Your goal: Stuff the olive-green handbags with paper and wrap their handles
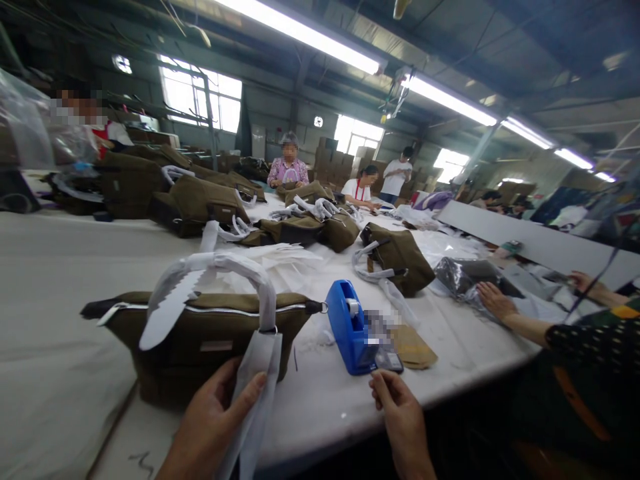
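An olive-brown bag (pixel 200 347) with a zip along its top stands near the table's front edge. Its handles (pixel 215 267) are wrapped in white paper. My left hand (pixel 220 413) grips a white wrapping strip (pixel 257 373) that hangs down from the handle, thumb pressed on it. My right hand (pixel 400 417) hovers at the table's edge, fingers curled together, just in front of a blue tape dispenser (pixel 350 327). I cannot make out anything in its fingertips.
Several more olive bags (pixel 395 257) with white-wrapped handles lie across the long white table (pixel 50 280). A co-worker's hand (pixel 493 300) rests on a plastic-wrapped item at the right. Other people work at the far end. A brown paper envelope (pixel 413 347) lies beside the dispenser.
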The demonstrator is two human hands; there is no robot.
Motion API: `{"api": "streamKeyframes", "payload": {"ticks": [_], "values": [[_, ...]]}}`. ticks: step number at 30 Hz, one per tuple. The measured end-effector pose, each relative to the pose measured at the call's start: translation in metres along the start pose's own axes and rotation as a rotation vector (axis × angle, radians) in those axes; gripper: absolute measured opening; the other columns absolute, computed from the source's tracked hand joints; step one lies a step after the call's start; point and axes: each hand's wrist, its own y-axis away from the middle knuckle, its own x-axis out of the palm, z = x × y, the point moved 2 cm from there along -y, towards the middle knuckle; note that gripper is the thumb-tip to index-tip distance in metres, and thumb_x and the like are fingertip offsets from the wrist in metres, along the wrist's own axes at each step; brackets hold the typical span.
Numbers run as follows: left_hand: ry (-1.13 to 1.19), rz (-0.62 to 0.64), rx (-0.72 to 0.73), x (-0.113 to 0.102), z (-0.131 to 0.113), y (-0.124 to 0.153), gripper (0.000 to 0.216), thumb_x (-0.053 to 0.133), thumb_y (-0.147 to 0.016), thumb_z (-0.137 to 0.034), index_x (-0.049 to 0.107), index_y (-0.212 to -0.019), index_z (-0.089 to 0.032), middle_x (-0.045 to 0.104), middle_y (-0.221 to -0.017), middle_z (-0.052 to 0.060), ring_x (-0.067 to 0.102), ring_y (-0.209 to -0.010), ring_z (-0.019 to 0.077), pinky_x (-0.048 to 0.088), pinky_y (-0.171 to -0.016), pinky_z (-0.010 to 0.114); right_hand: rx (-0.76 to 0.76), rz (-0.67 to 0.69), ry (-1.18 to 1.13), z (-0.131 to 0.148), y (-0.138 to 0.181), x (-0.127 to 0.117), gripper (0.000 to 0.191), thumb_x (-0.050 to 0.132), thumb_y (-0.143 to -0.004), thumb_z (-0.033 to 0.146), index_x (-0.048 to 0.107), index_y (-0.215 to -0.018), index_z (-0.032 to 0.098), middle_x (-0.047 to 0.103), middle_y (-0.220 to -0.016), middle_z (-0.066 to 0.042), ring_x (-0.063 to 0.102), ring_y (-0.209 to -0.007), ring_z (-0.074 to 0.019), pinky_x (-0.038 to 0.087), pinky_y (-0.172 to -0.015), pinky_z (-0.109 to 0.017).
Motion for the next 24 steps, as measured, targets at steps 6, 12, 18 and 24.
{"api": "streamKeyframes", "payload": {"ticks": [6,12,18,24], "values": [[-0.002,0.028,0.001,0.0,-0.002,0.001,0.054,0.075,-0.077,-0.057,0.071,-0.111,-0.015,0.079,-0.102,0.008,0.073,-0.099,0.029,0.057,-0.082,0.029,-0.273,0.367,0.068,0.054,0.039,0.034,0.037,0.067,-0.088,0.055,0.071,-0.087,0.018,0.064,-0.073,-0.003,0.058,-0.065,-0.0151,0.049,-0.061,-0.024],[-0.016,0.107,0.072,-0.001,-0.002,-0.001,0.05,0.074,-0.08,-0.056,0.07,-0.106,-0.014,0.078,-0.1,0.009,0.073,-0.095,0.0299,0.057,-0.083,0.033,-0.447,0.665,0.002,0.114,0.064,0.109,0.03,0.065,-0.091,0.044,0.067,-0.077,0.017,0.063,-0.068,-0.002,0.056,-0.065,-0.0136,0.045,-0.062,-0.023],[-0.056,0.109,0.122,-0.004,0.006,-0.005,0.047,0.071,-0.083,-0.056,0.069,-0.107,-0.015,0.077,-0.1,0.009,0.071,-0.1,0.0312,0.056,-0.085,0.034,-0.538,0.598,0.31,0.134,0.057,0.148,0.028,0.065,-0.087,0.036,0.066,-0.066,0.016,0.064,-0.06,0.0,0.056,-0.056,-0.0122,0.037,-0.056,-0.023],[-0.007,0.069,0.135,-0.005,0.01,-0.003,0.047,0.074,-0.079,-0.055,0.072,-0.106,-0.017,0.077,-0.104,0.009,0.071,-0.102,0.0325,0.056,-0.086,0.033,-0.585,0.572,0.546,0.141,0.047,0.142,0.024,0.068,-0.087,0.036,0.07,-0.071,0.019,0.07,-0.066,-0.002,0.063,-0.063,-0.0156,0.038,-0.063,-0.027]]}}
